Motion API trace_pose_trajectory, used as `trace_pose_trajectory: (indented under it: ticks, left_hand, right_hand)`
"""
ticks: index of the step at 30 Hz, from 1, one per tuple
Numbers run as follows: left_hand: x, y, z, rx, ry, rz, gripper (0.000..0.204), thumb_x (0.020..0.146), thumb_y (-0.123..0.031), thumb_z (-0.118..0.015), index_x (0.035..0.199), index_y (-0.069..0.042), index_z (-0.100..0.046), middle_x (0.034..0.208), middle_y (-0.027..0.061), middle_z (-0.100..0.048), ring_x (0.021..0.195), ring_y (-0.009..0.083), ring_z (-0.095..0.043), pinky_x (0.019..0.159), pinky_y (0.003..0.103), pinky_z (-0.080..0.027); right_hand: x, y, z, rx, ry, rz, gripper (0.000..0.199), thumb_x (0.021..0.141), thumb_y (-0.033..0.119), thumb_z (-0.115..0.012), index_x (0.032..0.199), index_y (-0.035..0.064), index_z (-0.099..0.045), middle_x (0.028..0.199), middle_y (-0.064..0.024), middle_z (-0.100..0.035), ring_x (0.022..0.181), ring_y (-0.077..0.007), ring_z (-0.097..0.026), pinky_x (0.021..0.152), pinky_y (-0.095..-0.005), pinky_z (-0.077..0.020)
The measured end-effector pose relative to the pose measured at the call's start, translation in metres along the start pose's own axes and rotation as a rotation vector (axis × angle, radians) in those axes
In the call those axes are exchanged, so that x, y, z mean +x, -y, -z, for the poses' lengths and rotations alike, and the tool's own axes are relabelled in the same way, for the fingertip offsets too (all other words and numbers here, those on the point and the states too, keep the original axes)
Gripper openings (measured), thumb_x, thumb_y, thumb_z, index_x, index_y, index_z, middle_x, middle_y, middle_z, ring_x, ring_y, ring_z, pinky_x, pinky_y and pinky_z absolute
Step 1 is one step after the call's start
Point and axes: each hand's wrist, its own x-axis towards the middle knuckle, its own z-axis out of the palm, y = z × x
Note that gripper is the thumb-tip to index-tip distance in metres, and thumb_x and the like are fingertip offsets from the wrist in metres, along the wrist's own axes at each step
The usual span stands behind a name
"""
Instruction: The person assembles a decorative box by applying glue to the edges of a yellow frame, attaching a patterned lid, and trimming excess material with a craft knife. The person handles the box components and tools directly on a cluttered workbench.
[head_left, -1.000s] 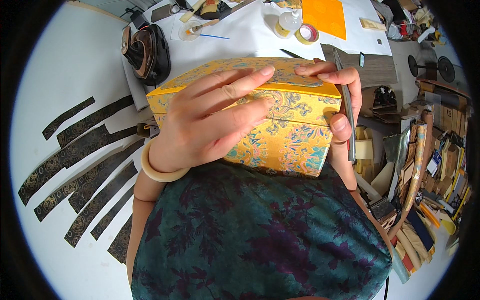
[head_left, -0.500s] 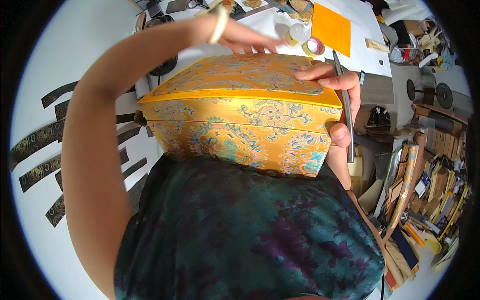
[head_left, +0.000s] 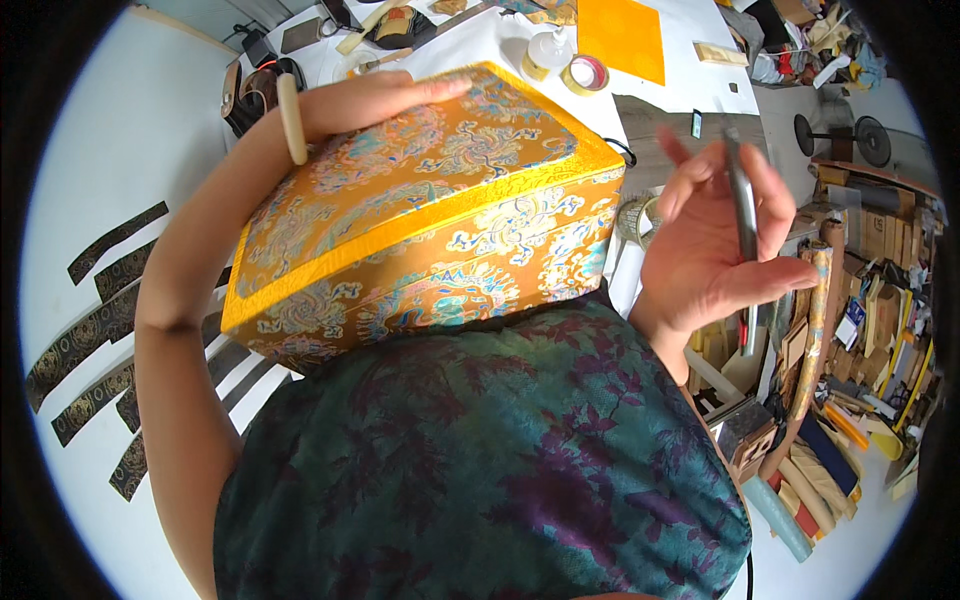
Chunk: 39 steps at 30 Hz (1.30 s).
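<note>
A lidded box [head_left: 450, 230] covered in gold brocade with coloured floral patterns is tilted against my torso. My left arm wraps round its left side. With my left hand [head_left: 365, 103], I hold the box at the far edge of its lid, one digit stretched along the top; the other fingers are mostly hidden. Off to the right of the box, my right hand [head_left: 710, 235] is raised with the palm turned up, apart from it. A slim grey metal tool [head_left: 744, 200] with a bit of red near its lower end is held between its fingers, which are partly blurred.
On the white table beyond lie an orange-yellow sheet [head_left: 622, 40], a tape roll [head_left: 585, 74] and a clear bottle [head_left: 547, 52]. Dark patterned strips [head_left: 85, 320] are spread at the left. Rolls and boards [head_left: 880, 370] crowd the right, near a black fan [head_left: 842, 138].
My right hand has let go of the box and moved right with the metal tool. My left hand has come down onto the lid, and the box has turned and shifted left.
</note>
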Motion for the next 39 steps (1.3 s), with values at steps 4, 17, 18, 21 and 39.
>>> trace_pose_trajectory:
  ticks: [4, 17, 18, 21, 39]
  left_hand:
    - [-0.035, -0.024, -0.008, 0.062, -0.223, -0.074, 0.067, 0.099, -0.068, -0.055, 0.112, -0.003, -0.062, 0.102, 0.0054, -0.065, 0.095, 0.0107, -0.062, 0.083, 0.026, -0.048]
    - [-0.034, -0.005, -0.012, 0.155, -0.287, 0.003, 0.072, 0.1, -0.066, -0.053, 0.12, 0.002, -0.062, 0.111, 0.0075, -0.065, 0.103, 0.0145, -0.061, 0.092, 0.029, -0.048]
    - [-0.035, -0.008, -0.013, 0.177, -0.315, 0.013, 0.072, 0.1, -0.066, -0.054, 0.122, 0.002, -0.062, 0.113, 0.0079, -0.066, 0.104, 0.0145, -0.061, 0.092, 0.029, -0.048]
    - [-0.04, -0.015, -0.016, 0.068, -0.252, -0.042, 0.071, 0.1, -0.064, -0.056, 0.126, 0.003, -0.06, 0.117, 0.0087, -0.066, 0.106, 0.0143, -0.062, 0.092, 0.028, -0.048]
    - [-0.029, -0.007, -0.021, -0.087, -0.149, -0.053, 0.065, 0.101, -0.059, -0.058, 0.13, 0.0, -0.059, 0.117, 0.0064, -0.067, 0.104, 0.0107, -0.063, 0.091, 0.027, -0.051]
  right_hand:
    - [-0.013, 0.014, -0.012, -0.074, 0.161, 0.011, 0.043, 0.095, 0.045, -0.069, 0.108, 0.0037, -0.064, 0.08, -0.0093, -0.064, 0.057, -0.0125, -0.059, 0.086, -0.0559, -0.0614]
    - [-0.013, 0.022, -0.026, -0.251, 0.403, 0.226, 0.022, 0.09, 0.007, -0.077, 0.088, 0.004, -0.056, 0.067, -0.0093, -0.066, 0.06, -0.0176, -0.068, 0.08, -0.0508, -0.0642]
    - [-0.013, 0.029, -0.023, -0.311, 0.466, 0.202, 0.021, 0.095, 0.011, -0.072, 0.092, 0.0055, -0.052, 0.069, -0.0103, -0.065, 0.062, -0.0166, -0.067, 0.085, -0.0546, -0.0618]
    - [-0.013, 0.032, -0.021, -0.373, 0.536, 0.202, 0.021, 0.098, 0.013, -0.069, 0.096, 0.0068, -0.048, 0.068, -0.0104, -0.065, 0.062, -0.0165, -0.067, 0.09, -0.057, -0.06]
    - [-0.018, 0.025, -0.026, -0.354, 0.448, 0.234, 0.028, 0.086, 0.003, -0.081, 0.079, 0.0043, -0.054, 0.066, -0.0093, -0.067, 0.06, -0.0223, -0.07, 0.075, -0.0449, -0.0664]
